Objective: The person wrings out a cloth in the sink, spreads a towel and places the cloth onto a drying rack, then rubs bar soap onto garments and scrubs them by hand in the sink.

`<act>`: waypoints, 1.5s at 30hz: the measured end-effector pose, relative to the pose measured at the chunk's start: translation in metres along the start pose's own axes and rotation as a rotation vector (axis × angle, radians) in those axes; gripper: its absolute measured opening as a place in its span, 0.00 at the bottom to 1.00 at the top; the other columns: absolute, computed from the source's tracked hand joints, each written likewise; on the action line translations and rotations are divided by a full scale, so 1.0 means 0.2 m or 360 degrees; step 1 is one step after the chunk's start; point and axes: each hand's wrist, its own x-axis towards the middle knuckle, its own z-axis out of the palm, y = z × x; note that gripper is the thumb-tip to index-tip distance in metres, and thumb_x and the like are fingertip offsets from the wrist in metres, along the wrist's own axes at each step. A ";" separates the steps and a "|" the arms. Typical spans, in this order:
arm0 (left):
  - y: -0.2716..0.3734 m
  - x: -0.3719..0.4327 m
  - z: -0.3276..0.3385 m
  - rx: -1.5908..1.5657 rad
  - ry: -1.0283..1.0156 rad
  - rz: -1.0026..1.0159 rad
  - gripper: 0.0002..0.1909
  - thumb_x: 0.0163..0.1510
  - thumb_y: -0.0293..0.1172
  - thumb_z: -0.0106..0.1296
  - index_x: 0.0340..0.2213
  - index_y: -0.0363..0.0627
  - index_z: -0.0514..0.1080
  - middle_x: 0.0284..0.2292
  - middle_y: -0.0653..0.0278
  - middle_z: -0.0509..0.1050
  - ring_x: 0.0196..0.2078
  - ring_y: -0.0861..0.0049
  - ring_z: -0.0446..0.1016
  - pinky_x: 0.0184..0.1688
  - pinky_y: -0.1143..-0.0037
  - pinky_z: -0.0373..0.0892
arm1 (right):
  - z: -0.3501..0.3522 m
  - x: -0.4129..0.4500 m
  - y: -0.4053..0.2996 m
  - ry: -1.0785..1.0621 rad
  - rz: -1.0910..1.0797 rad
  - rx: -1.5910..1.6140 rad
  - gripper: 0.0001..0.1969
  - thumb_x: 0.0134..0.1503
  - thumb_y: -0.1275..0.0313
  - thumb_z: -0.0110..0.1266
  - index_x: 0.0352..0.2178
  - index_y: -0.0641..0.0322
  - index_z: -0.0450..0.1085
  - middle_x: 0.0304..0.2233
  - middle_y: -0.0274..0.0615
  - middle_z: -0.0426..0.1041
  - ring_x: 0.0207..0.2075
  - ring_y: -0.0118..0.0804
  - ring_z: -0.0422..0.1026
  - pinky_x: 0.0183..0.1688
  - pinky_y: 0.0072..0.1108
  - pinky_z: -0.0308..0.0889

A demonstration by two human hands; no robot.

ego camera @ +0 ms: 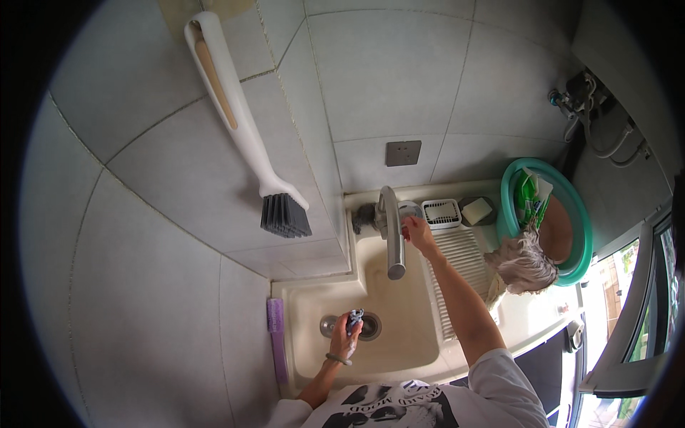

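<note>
My left hand (342,338) is over the cream laundry sink (401,353), closed around a small wet, dark bluish-grey cloth (354,320). Whitish suds show on the hand near the wrist, where a bangle sits. Just below the cloth is the metal drain (370,327). My right hand (418,234) reaches up to the metal faucet (395,235), its fingers curled beside the faucet body. The spout partly hides those fingertips, and whether they grip a lever is not visible. No running water can be made out under the spout.
A white brush (241,123) hangs at left; a purple brush (277,342) stands by the sink rim. Soap dishes (441,214) line the back. Right of the ribbed washboard (460,267), a teal basin (586,235) holds a green packet (527,192) and a duster-like fluffy head (522,262).
</note>
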 end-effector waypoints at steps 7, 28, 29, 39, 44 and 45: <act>-0.04 0.00 0.00 -0.0006 -0.0027 -0.0033 0.17 0.52 0.33 0.52 0.41 0.36 0.65 0.31 0.54 0.70 0.26 0.72 0.72 0.31 0.73 0.68 | 0.01 -0.01 0.03 -0.0040 0.0105 0.0328 0.16 0.59 0.66 0.38 0.28 0.69 0.69 0.17 0.39 0.70 0.17 0.25 0.67 0.20 0.16 0.62; -0.05 0.03 0.05 0.0039 -0.0012 0.0004 0.18 0.51 0.35 0.53 0.41 0.37 0.66 0.34 0.52 0.70 0.32 0.64 0.72 0.36 0.70 0.68 | 0.03 -0.03 0.12 -0.0026 -0.0017 0.0342 0.18 0.61 0.64 0.36 0.30 0.68 0.68 0.18 0.39 0.72 0.19 0.25 0.69 0.22 0.16 0.63; -0.06 0.03 0.05 0.0045 -0.0007 0.0010 0.18 0.51 0.35 0.53 0.41 0.37 0.66 0.34 0.52 0.70 0.33 0.63 0.72 0.36 0.70 0.68 | 0.04 -0.03 0.12 -0.0029 -0.0030 0.0355 0.18 0.61 0.64 0.36 0.30 0.68 0.68 0.19 0.39 0.72 0.19 0.25 0.69 0.22 0.17 0.63; 0.00 0.05 0.05 -0.0002 -0.0090 -0.0070 0.18 0.51 0.36 0.52 0.41 0.38 0.66 0.34 0.52 0.70 0.33 0.61 0.72 0.36 0.69 0.68 | 0.04 -0.05 0.12 0.0036 -0.0052 0.0378 0.19 0.61 0.63 0.37 0.31 0.70 0.67 0.19 0.41 0.71 0.20 0.26 0.69 0.22 0.17 0.64; -0.03 0.05 0.05 0.0027 -0.0071 -0.0054 0.18 0.51 0.36 0.53 0.41 0.39 0.66 0.33 0.52 0.70 0.34 0.61 0.71 0.36 0.69 0.68 | 0.05 -0.06 0.11 0.0054 -0.0031 0.0404 0.19 0.61 0.63 0.37 0.31 0.70 0.67 0.19 0.40 0.71 0.19 0.26 0.69 0.22 0.17 0.64; -0.02 0.05 0.05 0.0025 -0.0074 -0.0054 0.18 0.51 0.36 0.53 0.41 0.39 0.66 0.33 0.52 0.70 0.34 0.61 0.71 0.36 0.69 0.68 | 0.05 -0.07 0.11 0.0057 -0.0030 0.0403 0.19 0.61 0.63 0.37 0.31 0.70 0.67 0.19 0.40 0.71 0.19 0.26 0.69 0.22 0.17 0.64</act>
